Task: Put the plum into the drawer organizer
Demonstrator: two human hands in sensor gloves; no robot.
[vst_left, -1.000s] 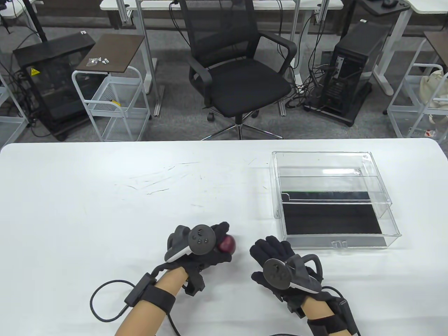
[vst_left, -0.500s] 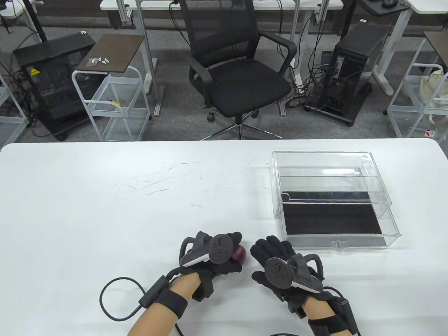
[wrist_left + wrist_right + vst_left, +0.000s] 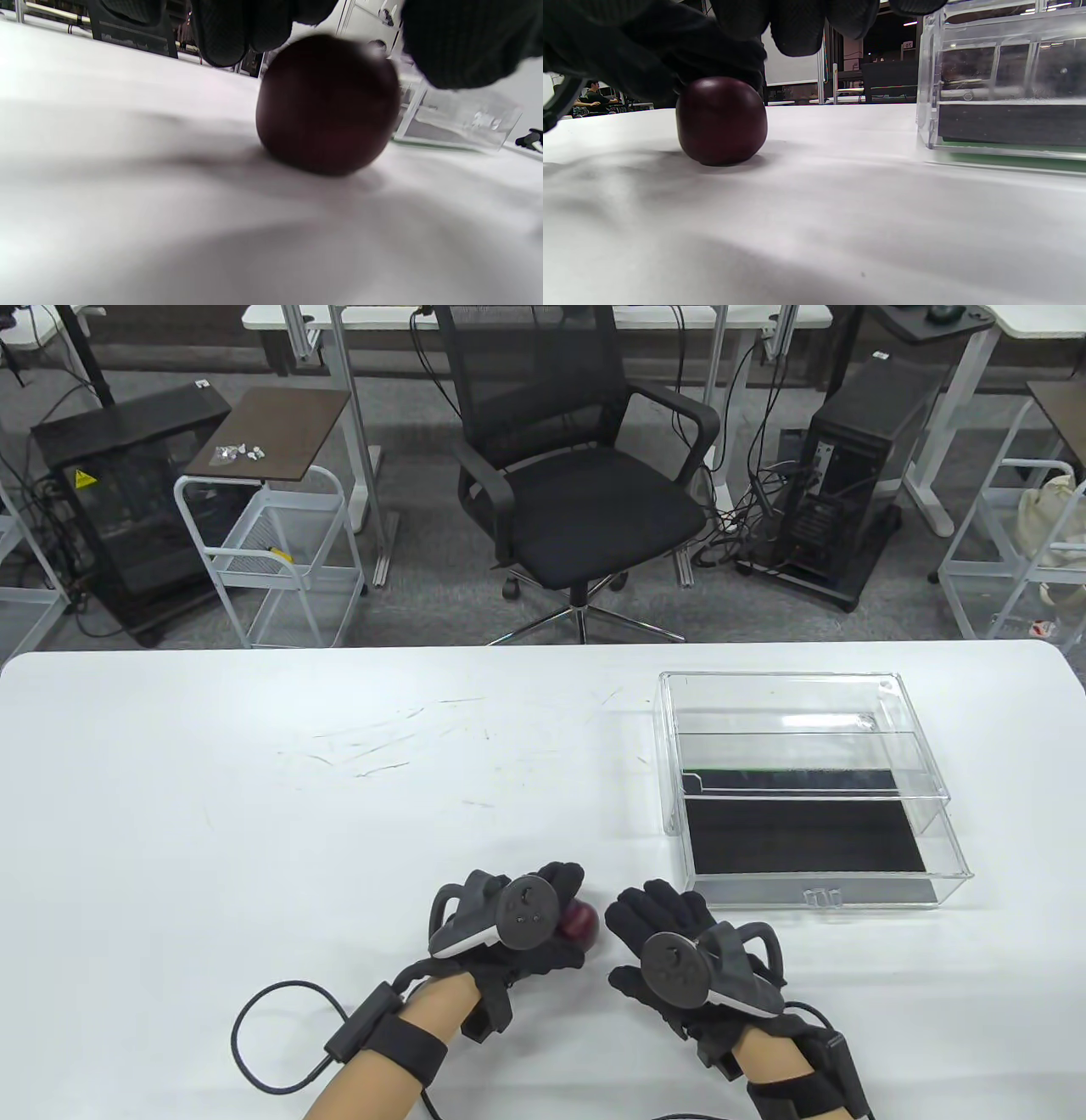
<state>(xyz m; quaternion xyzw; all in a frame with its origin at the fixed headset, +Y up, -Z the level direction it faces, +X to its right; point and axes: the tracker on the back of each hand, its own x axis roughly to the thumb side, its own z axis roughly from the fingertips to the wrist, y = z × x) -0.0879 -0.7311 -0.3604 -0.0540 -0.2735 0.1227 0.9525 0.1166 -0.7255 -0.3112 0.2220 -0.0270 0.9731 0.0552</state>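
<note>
The dark red plum [image 3: 582,923] rests on the white table between my hands; it fills the left wrist view [image 3: 328,106] and shows in the right wrist view [image 3: 721,120]. My left hand [image 3: 567,899] arches over it with its fingers [image 3: 237,34] loosely curved above and beside it. My right hand [image 3: 649,909] lies palm down, empty, just right of the plum. The clear drawer organizer [image 3: 814,895] stands to the right with its drawer pulled out toward me, showing a black liner; it also appears in the right wrist view [image 3: 1001,84].
The table [image 3: 254,814] stretches left and behind the hands. The left wrist cable [image 3: 246,1035] loops near the front edge. An office chair [image 3: 577,475] and carts stand beyond the far edge.
The left hand carried the plum right toward the right hand and down onto the table, then drew slightly back to the left while the plum stayed. The right hand has not moved.
</note>
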